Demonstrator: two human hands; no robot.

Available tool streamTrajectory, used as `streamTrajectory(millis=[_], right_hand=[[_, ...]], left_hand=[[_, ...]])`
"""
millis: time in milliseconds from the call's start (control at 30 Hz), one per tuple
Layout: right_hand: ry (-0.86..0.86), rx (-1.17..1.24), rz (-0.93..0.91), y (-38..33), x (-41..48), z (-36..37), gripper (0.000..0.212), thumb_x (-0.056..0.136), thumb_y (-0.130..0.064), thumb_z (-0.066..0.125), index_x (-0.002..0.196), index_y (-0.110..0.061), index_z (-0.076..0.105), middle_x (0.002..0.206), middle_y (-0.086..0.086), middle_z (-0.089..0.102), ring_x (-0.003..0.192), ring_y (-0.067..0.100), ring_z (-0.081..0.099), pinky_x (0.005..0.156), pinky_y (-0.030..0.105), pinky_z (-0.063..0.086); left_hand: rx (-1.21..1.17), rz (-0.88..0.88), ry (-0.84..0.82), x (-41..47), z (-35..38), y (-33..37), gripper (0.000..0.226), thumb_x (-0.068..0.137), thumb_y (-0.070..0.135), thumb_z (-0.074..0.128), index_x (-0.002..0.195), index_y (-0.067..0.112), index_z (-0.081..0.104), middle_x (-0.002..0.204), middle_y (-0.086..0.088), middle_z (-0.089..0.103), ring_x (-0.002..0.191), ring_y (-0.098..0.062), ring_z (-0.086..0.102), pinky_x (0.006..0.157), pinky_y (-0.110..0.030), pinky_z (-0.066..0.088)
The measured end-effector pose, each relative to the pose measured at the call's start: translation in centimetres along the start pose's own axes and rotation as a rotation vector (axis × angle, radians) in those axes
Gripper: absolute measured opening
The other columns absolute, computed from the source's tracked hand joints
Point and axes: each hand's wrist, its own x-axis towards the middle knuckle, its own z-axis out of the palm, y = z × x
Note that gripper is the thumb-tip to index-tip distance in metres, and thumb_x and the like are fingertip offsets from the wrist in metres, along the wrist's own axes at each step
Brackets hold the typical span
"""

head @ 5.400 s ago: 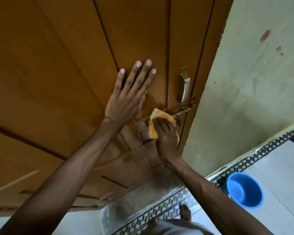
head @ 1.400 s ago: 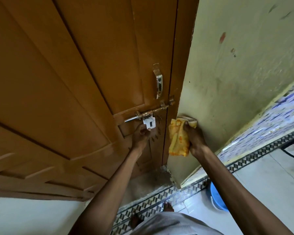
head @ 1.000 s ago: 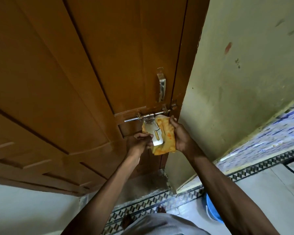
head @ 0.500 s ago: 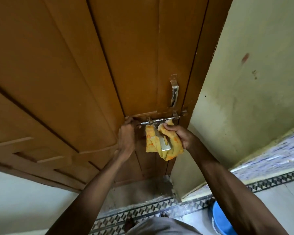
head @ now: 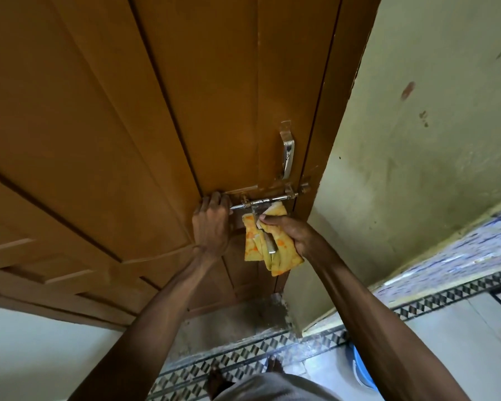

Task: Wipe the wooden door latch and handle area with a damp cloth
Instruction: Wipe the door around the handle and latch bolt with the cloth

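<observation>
A brown wooden door (head: 156, 111) fills the upper left. On its right stile sit a metal pull handle (head: 287, 151) and, below it, a sliding bolt latch (head: 269, 201) with a hanging metal hasp (head: 270, 245). My right hand (head: 287, 230) grips a yellow-orange cloth (head: 282, 256), wrapped around the hasp just under the bolt. Pressed against the door to the left of the bolt's end, my left hand (head: 211, 221) has its fingers curled on the panel edge. Whether it touches the bolt tip is unclear.
A pale green wall (head: 417, 169) stands right of the door frame. Patterned black-and-white tile borders (head: 243, 360) run along the floor. A blue bucket (head: 359, 371) peeks out behind my right forearm at the lower right. My bare feet show at the bottom.
My right hand brought the cloth from the wall edge to the hasp and now wraps it there. My left hand let go of the hasp and moved up left beside the bolt's end.
</observation>
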Motion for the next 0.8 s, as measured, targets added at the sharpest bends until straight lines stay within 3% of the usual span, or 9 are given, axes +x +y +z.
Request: streamTrajectory(millis=[100, 200, 300, 367, 500, 567, 633, 800], right_hand=[[0.043, 0.036, -0.068, 0.7, -1.0, 0.3, 0.04, 0.079, -0.03, 0.078, 0.112, -0.009, 0.069, 0.103, 0.014, 0.074, 0.084, 0.029, 0.072, 0.069, 0.039, 0.059], [0.2, -0.047, -0.172, 1.5, -2.5, 0.5, 0.036, 0.074, -0.038, 0.082, 0.097, -0.013, 0.073, 0.087, 0.008, 0.077, 0.07, 0.019, 0.074, 0.059, 0.029, 0.059], [0.305, -0.131, -0.25, 2.3, -3.3, 0.5, 0.046, 0.063, -0.051, 0.085, 0.091, -0.016, 0.075, 0.083, 0.006, 0.078, 0.072, 0.021, 0.076, 0.069, 0.036, 0.062], [0.264, -0.083, -0.215, 2.1, -3.4, 0.4, 0.041, 0.066, -0.042, 0.086, 0.093, -0.013, 0.075, 0.084, 0.008, 0.078, 0.073, 0.024, 0.076, 0.07, 0.038, 0.062], [-0.026, 0.094, 0.043, 0.6, -3.2, -0.1, 0.017, 0.086, -0.018, 0.071, 0.099, -0.008, 0.069, 0.086, 0.013, 0.077, 0.074, 0.028, 0.075, 0.071, 0.04, 0.06], [-0.055, 0.112, 0.098, 0.4, -2.5, -0.6, 0.01, 0.09, -0.013, 0.064, 0.099, -0.009, 0.067, 0.083, 0.012, 0.076, 0.072, 0.027, 0.074, 0.077, 0.044, 0.059], [-0.055, 0.087, 0.101, 0.4, -2.1, -0.6, 0.012, 0.089, -0.011, 0.065, 0.101, -0.011, 0.066, 0.085, 0.011, 0.076, 0.075, 0.027, 0.073, 0.088, 0.047, 0.053], [0.018, -0.092, 0.065, -0.6, -2.8, 0.0, 0.023, 0.084, -0.029, 0.073, 0.094, -0.008, 0.067, 0.088, 0.012, 0.074, 0.086, 0.03, 0.068, 0.09, 0.045, 0.052]], left_hand=[[-0.008, 0.014, -0.002, 0.1, 0.2, -0.2, 0.031, 0.068, 0.006, 0.086, 0.093, 0.008, 0.067, 0.096, -0.011, 0.065, 0.091, -0.035, 0.064, 0.063, -0.041, 0.053], [0.024, 0.016, 0.001, 0.1, 0.3, -0.2, 0.038, 0.062, 0.006, 0.087, 0.095, 0.008, 0.068, 0.096, -0.012, 0.065, 0.09, -0.035, 0.064, 0.065, -0.041, 0.053], [0.013, 0.021, 0.019, 0.2, 0.6, -0.4, 0.038, 0.062, 0.005, 0.086, 0.095, 0.008, 0.068, 0.097, -0.012, 0.066, 0.091, -0.035, 0.065, 0.066, -0.041, 0.054], [0.006, 0.007, 0.012, 0.3, 0.6, -0.4, 0.035, 0.064, 0.004, 0.085, 0.094, 0.009, 0.068, 0.098, -0.011, 0.065, 0.091, -0.035, 0.064, 0.066, -0.041, 0.054], [0.0, 0.002, 0.013, 0.3, 0.3, -0.3, 0.034, 0.064, 0.006, 0.086, 0.094, 0.01, 0.069, 0.098, -0.011, 0.066, 0.089, -0.034, 0.065, 0.064, -0.039, 0.053], [-0.003, 0.008, 0.018, 0.3, 0.2, -0.2, 0.034, 0.065, 0.004, 0.086, 0.094, 0.009, 0.07, 0.096, -0.011, 0.066, 0.088, -0.034, 0.066, 0.062, -0.038, 0.053], [-0.006, 0.006, 0.01, 0.2, 0.0, -0.2, 0.037, 0.061, 0.004, 0.089, 0.093, 0.008, 0.07, 0.096, -0.011, 0.066, 0.087, -0.034, 0.066, 0.061, -0.037, 0.053], [-0.014, 0.024, 0.008, 0.2, -0.1, -0.4, 0.037, 0.06, 0.007, 0.087, 0.092, 0.009, 0.069, 0.093, -0.011, 0.065, 0.086, -0.034, 0.065, 0.062, -0.038, 0.052]])
